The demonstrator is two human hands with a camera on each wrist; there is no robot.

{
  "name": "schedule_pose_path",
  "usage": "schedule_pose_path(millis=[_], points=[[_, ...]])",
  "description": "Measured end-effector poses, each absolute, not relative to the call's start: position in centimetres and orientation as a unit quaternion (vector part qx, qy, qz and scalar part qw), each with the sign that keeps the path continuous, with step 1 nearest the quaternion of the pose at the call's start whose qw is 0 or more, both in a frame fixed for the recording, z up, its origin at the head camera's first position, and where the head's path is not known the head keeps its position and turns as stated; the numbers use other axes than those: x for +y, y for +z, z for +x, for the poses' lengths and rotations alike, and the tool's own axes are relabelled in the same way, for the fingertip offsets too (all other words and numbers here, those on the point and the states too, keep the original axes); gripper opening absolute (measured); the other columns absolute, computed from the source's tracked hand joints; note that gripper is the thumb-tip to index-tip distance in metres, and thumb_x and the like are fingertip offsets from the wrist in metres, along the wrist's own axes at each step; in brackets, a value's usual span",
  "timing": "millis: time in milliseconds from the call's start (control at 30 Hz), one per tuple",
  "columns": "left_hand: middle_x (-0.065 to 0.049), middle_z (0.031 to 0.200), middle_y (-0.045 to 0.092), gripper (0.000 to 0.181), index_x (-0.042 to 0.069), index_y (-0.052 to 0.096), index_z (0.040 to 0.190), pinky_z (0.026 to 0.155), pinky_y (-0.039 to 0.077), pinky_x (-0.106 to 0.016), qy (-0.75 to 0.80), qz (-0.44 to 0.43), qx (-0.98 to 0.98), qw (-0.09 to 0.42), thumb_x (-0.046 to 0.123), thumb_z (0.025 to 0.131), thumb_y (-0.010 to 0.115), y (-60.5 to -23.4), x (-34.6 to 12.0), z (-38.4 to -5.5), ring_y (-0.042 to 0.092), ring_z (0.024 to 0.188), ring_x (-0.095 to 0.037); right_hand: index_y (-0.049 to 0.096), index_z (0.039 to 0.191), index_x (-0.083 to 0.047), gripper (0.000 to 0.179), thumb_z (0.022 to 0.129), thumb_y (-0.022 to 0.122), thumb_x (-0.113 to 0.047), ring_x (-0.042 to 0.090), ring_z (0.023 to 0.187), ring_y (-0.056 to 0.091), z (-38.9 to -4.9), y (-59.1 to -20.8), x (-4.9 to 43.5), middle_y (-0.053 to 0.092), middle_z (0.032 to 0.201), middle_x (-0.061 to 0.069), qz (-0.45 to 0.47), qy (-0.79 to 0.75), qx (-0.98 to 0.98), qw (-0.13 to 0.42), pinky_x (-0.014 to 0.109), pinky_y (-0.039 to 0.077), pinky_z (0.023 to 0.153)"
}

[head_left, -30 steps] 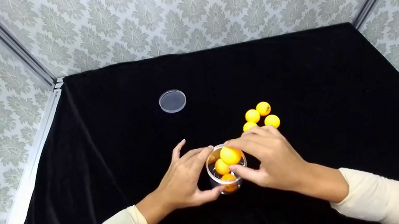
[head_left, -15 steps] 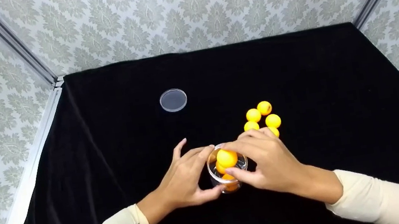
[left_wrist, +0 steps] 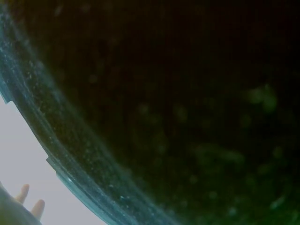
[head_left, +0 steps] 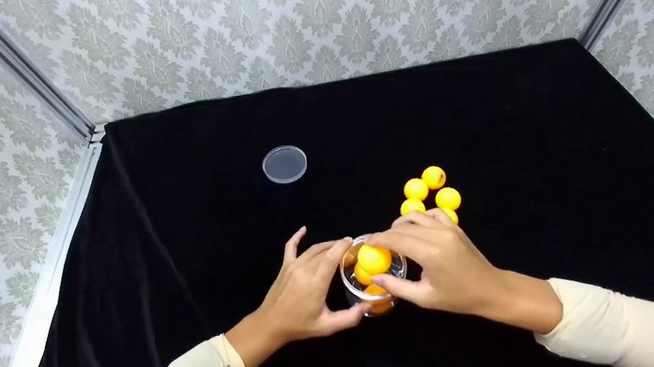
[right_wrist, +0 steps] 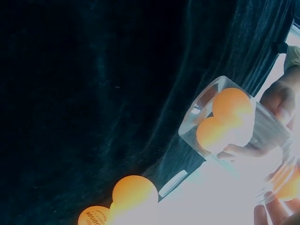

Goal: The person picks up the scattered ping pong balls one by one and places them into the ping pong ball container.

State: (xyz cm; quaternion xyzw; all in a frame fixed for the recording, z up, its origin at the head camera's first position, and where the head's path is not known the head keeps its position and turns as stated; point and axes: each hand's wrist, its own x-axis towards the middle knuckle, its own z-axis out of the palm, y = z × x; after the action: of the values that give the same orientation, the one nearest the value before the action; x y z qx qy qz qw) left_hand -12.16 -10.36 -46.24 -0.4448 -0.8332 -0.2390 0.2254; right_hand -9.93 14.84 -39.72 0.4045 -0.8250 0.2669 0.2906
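In the head view, my left hand (head_left: 297, 293) grips a clear cylindrical jar (head_left: 401, 267) from its left side, thumb near and fingers far. My right hand (head_left: 450, 262) pinches an orange ping-pong ball (head_left: 374, 258) at the jar's mouth. Below it, other orange balls (head_left: 374, 292) lie inside the jar. Through the jar's wall in the right wrist view, two balls (right_wrist: 232, 107) show near the bottom, and the pinched ball (right_wrist: 288, 186) is at the mouth. Beyond my right hand several loose ping-pong balls (head_left: 415, 190) rest on the cloth, one partly hidden by its fingers.
A round clear lid (head_left: 285, 164) lies flat on the black cloth (head_left: 205, 181), beyond the left hand. Patterned wall panels (head_left: 304, 20) with grey metal posts (head_left: 20, 70) stand behind and beside the table. The left wrist view shows mostly dark cloth (left_wrist: 164, 103).
My right hand has moved slightly left with the pinched ball, further over the jar's mouth, uncovering more of one loose ball. My left hand has stayed on the jar.
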Motion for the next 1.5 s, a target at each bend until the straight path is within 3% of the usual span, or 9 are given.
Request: schedule_pose_path(millis=[533,933,1333,1500], points=[[-0.007,0.128,0.07,0.089,0.006,0.05,0.143,0.108,0.034,-0.072,-0.246,-0.443,-0.831,0.231,0.059,0.077,0.076,-46.2,-10.3,-12.1,0.066,0.12,-0.022,0.074,0.117,-0.017,0.041,0.08,0.083,-0.031,0.011,0.093,0.066,-10.0,-39.8,15.7,0.075,0.104,-0.008,0.393,0.273,-0.827,0.293,0.035,0.047,0.081],[-0.007,0.129,0.069,0.089,0.007,0.05,0.143,0.108,0.034,-0.072,-0.242,-0.442,-0.833,0.226,0.059,0.076,0.077,-46.2,-10.4,-12.1,0.066,0.12,-0.022,0.076,0.113,-0.012,0.03,0.084,0.077,-0.02,0.017,0.092,0.07,-11.9,-39.1,18.4,0.077,0.106,-0.002,0.343,0.283,-0.831,0.334,0.038,0.047,0.082],[-0.007,0.131,0.068,0.089,0.008,0.049,0.144,0.109,0.033,-0.072,-0.242,-0.443,-0.834,0.222,0.059,0.076,0.077,-46.2,-10.3,-12.1,0.065,0.121,-0.021,0.076,0.115,-0.013,0.033,0.083,0.078,-0.02,0.019,0.087,0.066,-13.5,-40.2,21.2,0.077,0.103,0.0,0.273,0.276,-0.867,0.311,0.042,0.044,0.078],[-0.006,0.13,0.069,0.089,0.007,0.05,0.144,0.108,0.033,-0.072,-0.241,-0.444,-0.833,0.226,0.058,0.076,0.077,-46.1,-10.4,-12.1,0.065,0.12,-0.022,0.075,0.117,-0.014,0.035,0.083,0.08,-0.021,0.019,0.092,0.068,-13.9,-40.5,22.1,0.077,0.108,0.0,0.264,0.252,-0.882,0.298,0.041,0.045,0.077]])
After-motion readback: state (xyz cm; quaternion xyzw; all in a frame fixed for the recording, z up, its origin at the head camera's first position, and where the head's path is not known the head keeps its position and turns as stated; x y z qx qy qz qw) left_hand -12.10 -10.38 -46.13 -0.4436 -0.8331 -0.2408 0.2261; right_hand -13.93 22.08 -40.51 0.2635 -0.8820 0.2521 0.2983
